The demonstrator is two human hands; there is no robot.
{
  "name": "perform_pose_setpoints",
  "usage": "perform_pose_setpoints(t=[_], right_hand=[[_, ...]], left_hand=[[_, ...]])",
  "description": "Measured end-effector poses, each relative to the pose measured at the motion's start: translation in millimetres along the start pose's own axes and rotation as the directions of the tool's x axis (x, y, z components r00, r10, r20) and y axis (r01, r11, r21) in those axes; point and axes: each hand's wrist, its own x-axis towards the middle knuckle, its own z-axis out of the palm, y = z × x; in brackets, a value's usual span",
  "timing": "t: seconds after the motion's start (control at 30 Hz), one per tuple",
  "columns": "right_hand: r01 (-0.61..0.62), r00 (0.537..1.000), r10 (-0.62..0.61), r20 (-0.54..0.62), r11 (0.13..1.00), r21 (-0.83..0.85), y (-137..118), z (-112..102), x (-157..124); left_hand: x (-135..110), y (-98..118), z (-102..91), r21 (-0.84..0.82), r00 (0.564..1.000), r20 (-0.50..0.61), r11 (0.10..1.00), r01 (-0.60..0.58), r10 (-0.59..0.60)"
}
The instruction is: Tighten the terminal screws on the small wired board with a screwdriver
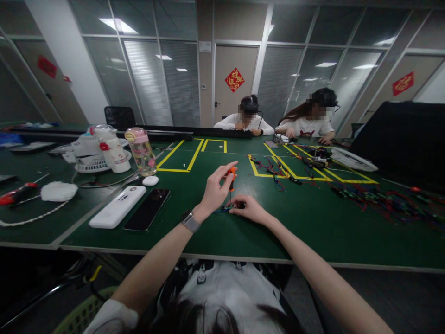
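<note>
My left hand (214, 189) pinches the orange handle of a small screwdriver (232, 178), held upright with its tip pointing down. My right hand (247, 208) lies on the green table (313, 227) just right of the tip, its fingers closed on a small dark connector with blue wires (225, 208). The screwdriver tip meets that part. A grey watch (190, 221) sits on my left wrist.
A black phone (147, 209) and a white power bank (117, 206) lie to the left. Behind them stand a pink-lidded bottle (142, 151) and a white fan (91, 153). Coloured wire bundles (382, 197) cover the right side. Two people sit at the far edge.
</note>
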Motion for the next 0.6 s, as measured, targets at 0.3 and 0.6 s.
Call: perform_pose_setpoints(t=[0.3,0.6], right_hand=[[-0.019,1.000,0.019,0.000,1.000,-0.013,-0.8,-0.7,0.3],[-0.028,1.000,0.028,0.009,0.999,0.021,2.1,-1.2,0.4]], left_hand=[[-0.9,2.4,-2.4,0.203,0.994,-0.091,0.978,-0.041,0.060],[-1.3,0.7,-0.8,0.145,0.996,-0.076,0.989,-0.038,0.049]])
